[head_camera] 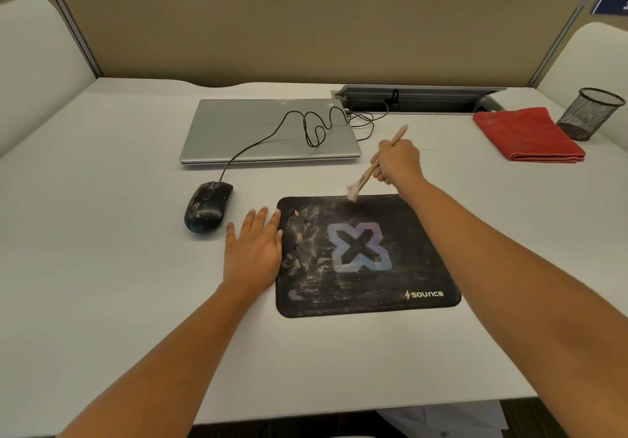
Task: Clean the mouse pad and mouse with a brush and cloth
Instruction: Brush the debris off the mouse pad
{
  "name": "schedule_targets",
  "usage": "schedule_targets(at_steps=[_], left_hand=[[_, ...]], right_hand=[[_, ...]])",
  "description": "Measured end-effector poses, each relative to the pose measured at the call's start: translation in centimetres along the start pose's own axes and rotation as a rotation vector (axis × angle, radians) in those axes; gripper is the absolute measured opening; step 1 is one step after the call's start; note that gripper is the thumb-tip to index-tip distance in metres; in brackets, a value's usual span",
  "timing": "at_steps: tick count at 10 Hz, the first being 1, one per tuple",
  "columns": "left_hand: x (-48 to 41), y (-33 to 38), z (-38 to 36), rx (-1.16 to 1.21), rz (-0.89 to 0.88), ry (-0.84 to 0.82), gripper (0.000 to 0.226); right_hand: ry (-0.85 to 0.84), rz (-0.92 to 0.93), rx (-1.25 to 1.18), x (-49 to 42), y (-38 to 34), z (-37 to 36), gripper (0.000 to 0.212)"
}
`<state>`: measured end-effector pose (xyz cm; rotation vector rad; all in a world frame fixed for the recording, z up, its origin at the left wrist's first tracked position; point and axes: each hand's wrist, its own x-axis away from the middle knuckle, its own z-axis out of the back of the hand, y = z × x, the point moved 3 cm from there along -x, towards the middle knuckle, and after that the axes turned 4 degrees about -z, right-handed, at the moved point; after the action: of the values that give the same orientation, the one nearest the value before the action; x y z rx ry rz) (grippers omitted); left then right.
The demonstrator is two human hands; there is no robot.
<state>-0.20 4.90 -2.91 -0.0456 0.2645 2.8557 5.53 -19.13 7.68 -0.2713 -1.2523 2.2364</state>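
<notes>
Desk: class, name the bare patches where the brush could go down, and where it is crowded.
Bare: the wide desk strip between mouse pad and near edge; the area left of the mouse and laptop; the gap between pad and red cloth. Crowded: behind the pad, with laptop, cable and the right hand holding the brush.

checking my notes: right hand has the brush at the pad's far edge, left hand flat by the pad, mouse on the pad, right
No. The head view shows the mouse on the desk, left of the pad, not on it. The right hand with the brush and the flat left hand are as you say.
</notes>
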Motion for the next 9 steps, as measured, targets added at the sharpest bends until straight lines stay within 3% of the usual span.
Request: schedule_targets(at_steps=[1, 2, 4, 6, 8, 9], left_hand=[[0.0, 0.0, 0.0, -0.006, 0.001, 0.002, 0.051], [0.0, 0.0, -0.1, -0.005, 0.002, 0.005, 0.051], [0.0, -0.1, -0.1, -0.01, 0.001, 0.004, 0.051], [0.0, 0.0, -0.1, 0.004, -0.001, 0.004, 0.051], [0.1, 0.0, 0.0, 0.002, 0.001, 0.0, 0.051], [0.0, 0.0, 0.1, 0.001, -0.002, -0.001, 0.051]], right_hand=[[0.014, 0.033, 0.043, -0.1, 0.4, -0.5, 0.036], [-0.118, 0.098, 0.102, 1.1, 0.9, -2.3, 0.036], [-0.558, 0.097, 0.275, 3.3, -0.1, -2.8, 0.042], [-0.219, 0.121, 0.075, 1.9, -1.3, -2.4, 0.036], [-0.358, 0.164, 0.119, 2.6, -0.1, -3.9, 0.039], [-0.512, 0.167, 0.158, 3.4, 0.1, -3.7, 0.042]])
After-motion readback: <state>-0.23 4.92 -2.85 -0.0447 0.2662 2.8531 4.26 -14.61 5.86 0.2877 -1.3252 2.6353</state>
